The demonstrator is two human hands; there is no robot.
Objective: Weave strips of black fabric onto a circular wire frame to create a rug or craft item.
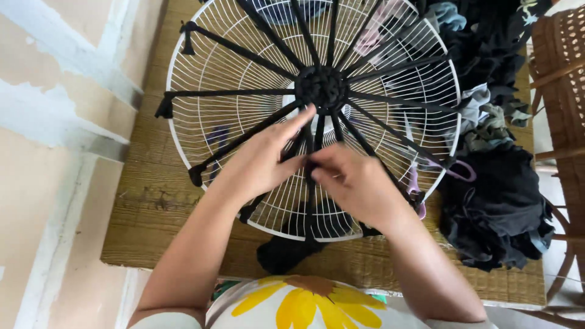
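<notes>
A round white wire fan guard [201,67] lies flat on a woven straw mat [152,201]. Black fabric strips [237,91] run like spokes from a black knotted hub [321,86] at its centre out to the rim, where they are tied. My left hand [259,161] and my right hand [353,183] meet just below the hub. Both pinch the same black strip [311,210] that runs toward the near rim. A bunch of black cloth [280,253] hangs off the near edge under the guard.
A heap of black and grey cloth scraps [493,207] lies on the mat to the right. Purple-handled scissors [454,170] rest by the guard's right rim. A wicker chair [563,73] stands at far right. Bare concrete floor [49,183] is on the left.
</notes>
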